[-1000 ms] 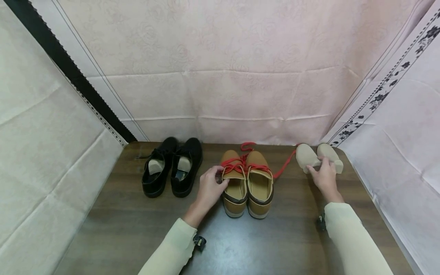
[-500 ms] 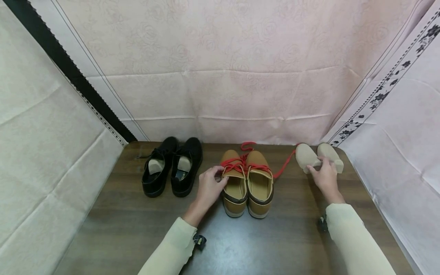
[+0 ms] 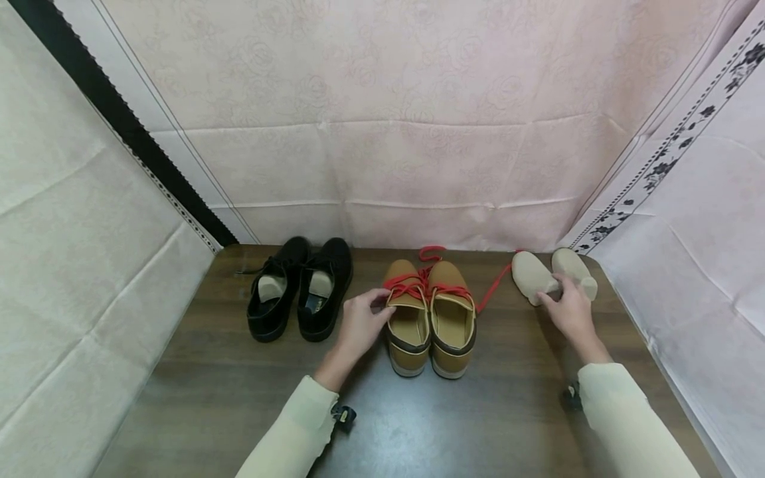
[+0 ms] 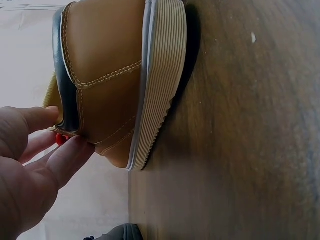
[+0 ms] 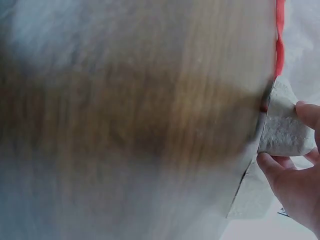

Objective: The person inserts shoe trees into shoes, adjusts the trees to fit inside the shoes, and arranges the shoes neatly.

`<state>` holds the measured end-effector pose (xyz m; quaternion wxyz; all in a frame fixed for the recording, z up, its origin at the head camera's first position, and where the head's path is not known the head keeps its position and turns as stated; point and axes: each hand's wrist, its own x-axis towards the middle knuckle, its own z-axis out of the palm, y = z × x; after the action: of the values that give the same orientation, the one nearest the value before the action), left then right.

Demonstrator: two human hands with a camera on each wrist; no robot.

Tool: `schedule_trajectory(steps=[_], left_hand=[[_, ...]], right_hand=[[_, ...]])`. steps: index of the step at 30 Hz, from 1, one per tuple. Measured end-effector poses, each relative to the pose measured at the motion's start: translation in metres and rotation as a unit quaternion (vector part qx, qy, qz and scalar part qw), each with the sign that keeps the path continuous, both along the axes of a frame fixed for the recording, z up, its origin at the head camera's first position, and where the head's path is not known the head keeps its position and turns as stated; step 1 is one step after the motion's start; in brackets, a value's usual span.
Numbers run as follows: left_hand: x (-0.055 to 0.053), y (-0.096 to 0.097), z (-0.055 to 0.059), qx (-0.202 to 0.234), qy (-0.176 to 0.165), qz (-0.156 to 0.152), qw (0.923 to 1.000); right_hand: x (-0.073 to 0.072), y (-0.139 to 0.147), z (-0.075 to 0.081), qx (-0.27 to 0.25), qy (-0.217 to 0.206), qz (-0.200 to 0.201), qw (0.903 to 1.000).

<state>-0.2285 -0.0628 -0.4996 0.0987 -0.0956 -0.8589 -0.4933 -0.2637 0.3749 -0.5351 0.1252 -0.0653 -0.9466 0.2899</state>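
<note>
Two tan shoes with red laces stand side by side in the head view, a left one (image 3: pixel 408 362) and a right one (image 3: pixel 451 364). My left hand (image 3: pixel 360 326) pinches the left shoe's collar (image 4: pixel 70 95), thumb at the opening and fingers outside. Further right lie two off-white, toe-shaped shoe inserts. My right hand (image 3: pixel 570 313) grips the nearer, left insert (image 3: pixel 530 273) at its blunt end; the right wrist view shows thumb and fingers on opposite sides of that insert (image 5: pixel 286 132). The other insert (image 3: pixel 570 263) lies just beyond the fingers.
A pair of black shoes (image 3: pixel 267 324) stands to the left, with off-white inserts (image 3: pixel 321 285) inside. A loose red lace (image 3: pixel 495 289) trails from the tan shoes toward the inserts. The wooden table (image 3: pixel 197 398) meets a pale cloth backdrop (image 3: pixel 406 166) at its rear edge.
The left insert has shifted slightly left and toward me under my right hand, and that forearm has swung a little right. My left hand has barely moved; the shoes stay put.
</note>
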Motion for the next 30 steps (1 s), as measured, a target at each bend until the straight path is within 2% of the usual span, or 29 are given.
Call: schedule_trajectory(steps=[12, 19, 30], left_hand=[[-0.002, -0.002, 0.002, -0.02, -0.007, -0.002, 0.9998], [-0.002, -0.003, 0.002, -0.015, -0.001, -0.002, 0.9999], [-0.001, -0.003, 0.004, -0.009, -0.017, -0.002, 0.9998]], right_hand=[[0.009, -0.001, 0.018, 0.018, 0.051, 0.015, 0.9984], [0.017, -0.006, 0.03, 0.022, 0.053, 0.032, 0.9978], [0.033, -0.026, 0.054, 0.016, 0.075, 0.076, 0.9942]])
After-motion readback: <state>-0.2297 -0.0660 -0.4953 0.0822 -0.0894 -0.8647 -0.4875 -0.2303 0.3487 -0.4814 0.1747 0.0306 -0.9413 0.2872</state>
